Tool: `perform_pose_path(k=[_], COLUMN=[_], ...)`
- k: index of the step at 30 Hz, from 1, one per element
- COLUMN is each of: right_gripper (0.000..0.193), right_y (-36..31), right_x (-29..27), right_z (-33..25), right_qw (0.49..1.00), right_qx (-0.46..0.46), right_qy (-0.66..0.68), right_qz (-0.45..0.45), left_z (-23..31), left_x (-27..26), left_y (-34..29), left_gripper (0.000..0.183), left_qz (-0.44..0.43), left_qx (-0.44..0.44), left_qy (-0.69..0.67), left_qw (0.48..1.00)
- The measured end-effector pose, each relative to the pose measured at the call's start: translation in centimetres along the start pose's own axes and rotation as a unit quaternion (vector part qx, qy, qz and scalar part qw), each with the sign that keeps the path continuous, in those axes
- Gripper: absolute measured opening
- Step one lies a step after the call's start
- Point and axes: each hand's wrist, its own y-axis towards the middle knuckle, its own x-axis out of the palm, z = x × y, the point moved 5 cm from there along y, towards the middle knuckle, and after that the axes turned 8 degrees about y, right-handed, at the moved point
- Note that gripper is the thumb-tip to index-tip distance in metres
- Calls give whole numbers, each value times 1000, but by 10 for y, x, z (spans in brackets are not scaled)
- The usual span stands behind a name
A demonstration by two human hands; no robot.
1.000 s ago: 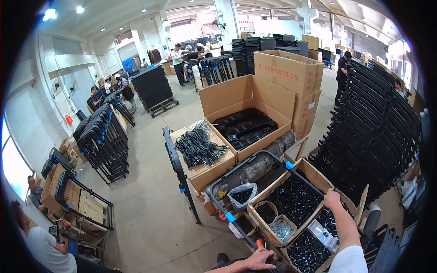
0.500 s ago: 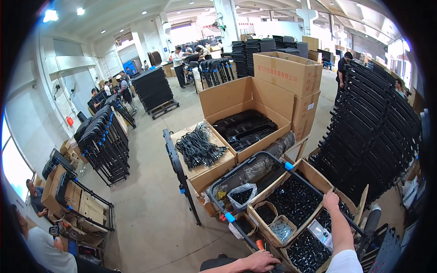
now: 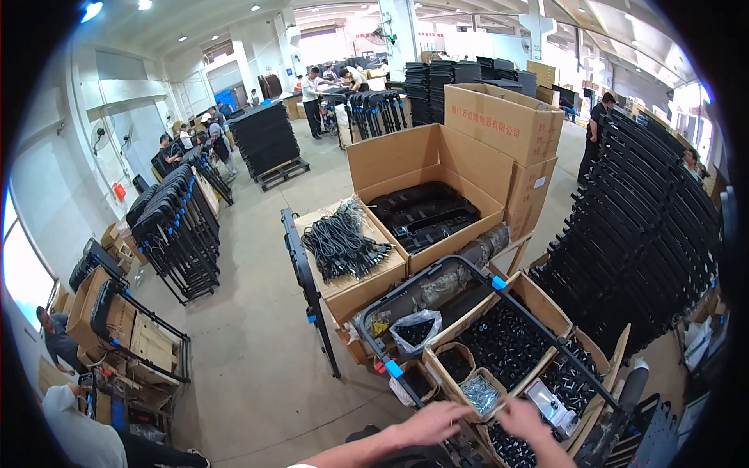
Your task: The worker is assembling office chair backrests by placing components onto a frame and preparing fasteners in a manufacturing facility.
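My left hand point(image 3: 431, 423) is just in front of the small carton of silver screws point(image 3: 480, 394), palm down, with its fingers stretched toward the right. No object shows in it. Close by on its right is my right hand point(image 3: 521, 419), bent inward and smeared by motion, so its fingers and anything in them cannot be made out. Both hands are over the near end of a black tubular frame point(image 3: 538, 324) with blue clips, which lies across open cartons. Small black parts point(image 3: 499, 343) fill the carton behind the hands. A clear-and-white plastic case point(image 3: 551, 407) rests among more black parts.
An open carton of black padded pieces point(image 3: 425, 214) stands ahead, beside a heap of black cables point(image 3: 343, 238) on a carton. A tall stack of black frames point(image 3: 632, 234) is at the right. Another black frame point(image 3: 308, 288) stands upright on the left. Several people work farther off.
My right hand has come back from the frame's right bar toward my left hand. My left hand has risen slightly. The orange handle beside it no longer shows.
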Motion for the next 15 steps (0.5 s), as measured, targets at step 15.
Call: perform_pose_path(k=[15], right_gripper=[42], right_y=[-89], right_x=[78], right_z=[-88], right_qw=[991], right_qx=[105], right_qy=[-85], right_qz=[-11], left_z=[-289], left_x=[-205], left_y=[-1], left_gripper=[34], left_qz=[342], left_qx=[-237], left_qy=[148], left_qw=[897])
